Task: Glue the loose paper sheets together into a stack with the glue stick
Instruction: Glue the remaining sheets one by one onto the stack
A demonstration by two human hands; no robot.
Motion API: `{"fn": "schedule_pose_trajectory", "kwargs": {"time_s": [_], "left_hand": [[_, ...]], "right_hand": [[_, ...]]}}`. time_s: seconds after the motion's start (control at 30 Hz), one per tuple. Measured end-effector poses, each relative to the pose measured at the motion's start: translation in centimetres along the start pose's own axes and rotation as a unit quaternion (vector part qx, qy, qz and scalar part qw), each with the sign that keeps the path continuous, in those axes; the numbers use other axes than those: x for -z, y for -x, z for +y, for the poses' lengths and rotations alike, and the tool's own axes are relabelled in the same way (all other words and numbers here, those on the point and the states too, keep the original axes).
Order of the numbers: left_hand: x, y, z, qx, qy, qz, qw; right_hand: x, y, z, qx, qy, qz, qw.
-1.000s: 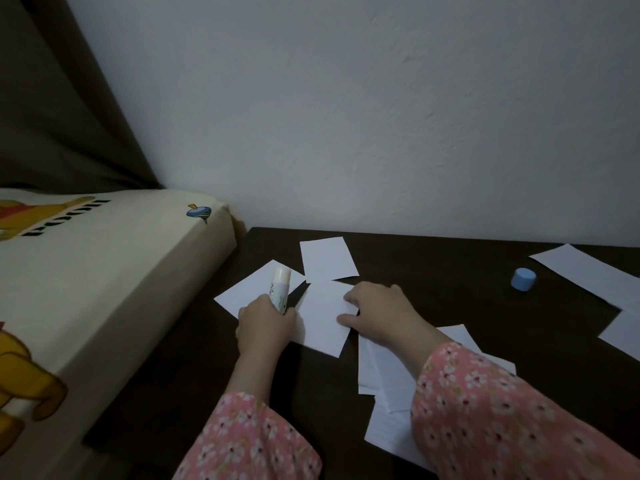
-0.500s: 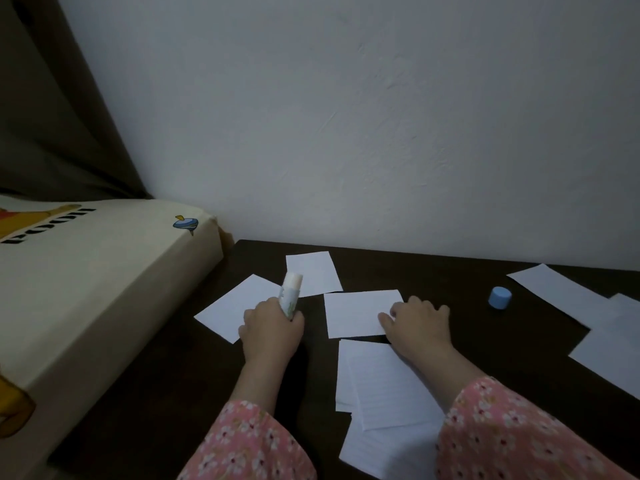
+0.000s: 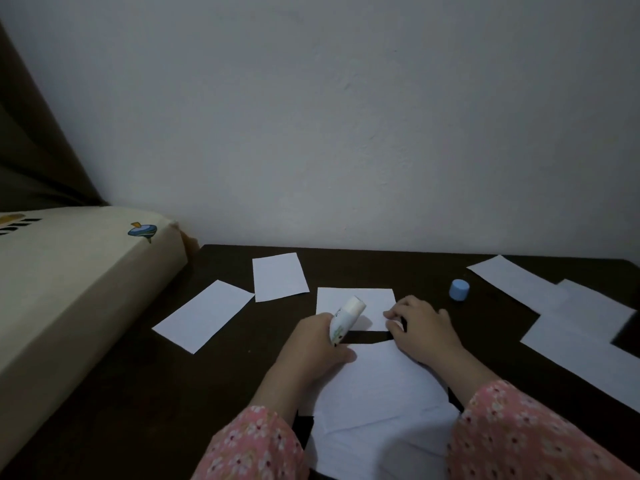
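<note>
A single wide-angle view from the person's head looks forward and down across a dark desk toward a pale wall straight ahead, where the desk's far edge meets it. The camera sits close above the work: both hands, left hand and right hand, fill the lower centre, with flowered sleeves cut by the bottom edge. A cream mattress borders the frame's left side.

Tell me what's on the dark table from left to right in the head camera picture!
Tilted paper sheet → upright paper sheet → glue stick in the left hand → right hand → blue cap → long paper sheets.
</note>
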State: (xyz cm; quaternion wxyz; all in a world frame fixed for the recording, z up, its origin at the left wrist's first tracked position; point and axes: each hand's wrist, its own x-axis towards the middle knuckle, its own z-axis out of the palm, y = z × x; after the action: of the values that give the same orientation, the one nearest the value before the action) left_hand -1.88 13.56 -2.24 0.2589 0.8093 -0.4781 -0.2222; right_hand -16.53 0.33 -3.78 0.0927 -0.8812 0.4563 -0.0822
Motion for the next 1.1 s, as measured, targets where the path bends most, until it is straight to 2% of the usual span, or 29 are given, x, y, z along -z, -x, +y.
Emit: {"fn": "schedule_pose_trajectory", "kwargs": {"time_s": [0.17,0.37,0.53,0.63,0.7,0.8,0.9,1.03,1.1], "left_hand": [[0.7,0.0,-0.5,-0.004,0.003,-0.039,0.999],[1.2,-0.2,0.4,-0.026,0.073,-0.006,0.997],[1.2,-1.4,1.9,-0.053,0.078,-0.043,0.995],[0.4,-2.3,2.4,-0.069,0.138,-0.035,0.987],[0.0,-2.9,2.6,-0.075,0.222,0.011,0.972],[-0.3,-3.3,3.0,-0.066,0.372,0.076,0.923],[-0.7,-3.5,3.9,-0.057,0.437,0.09,0.893],[-1.7,-3.9,4.7,-0.019,0.416,0.051,0.908],[-2.0,-3.9,4.5,-0.013,0.371,0.044,0.927]], "right_hand": [[0.2,0.6,2.0,0.035,-0.039,-0.008,0.999],[0.0,1.3,4.5,0.062,-0.099,0.011,0.993],[-0.2,1.3,4.6,0.07,-0.106,-0.002,0.992],[0.0,1.2,4.7,0.076,-0.105,-0.009,0.992],[0.1,1.3,4.7,0.077,-0.117,-0.005,0.99],[0.2,1.6,4.7,0.08,-0.138,0.006,0.987],[0.1,1.6,4.7,0.093,-0.123,0.004,0.988],[0.3,1.3,4.6,0.08,-0.127,-0.029,0.988],[0.3,1.3,4.5,0.08,-0.125,-0.04,0.988]]}}
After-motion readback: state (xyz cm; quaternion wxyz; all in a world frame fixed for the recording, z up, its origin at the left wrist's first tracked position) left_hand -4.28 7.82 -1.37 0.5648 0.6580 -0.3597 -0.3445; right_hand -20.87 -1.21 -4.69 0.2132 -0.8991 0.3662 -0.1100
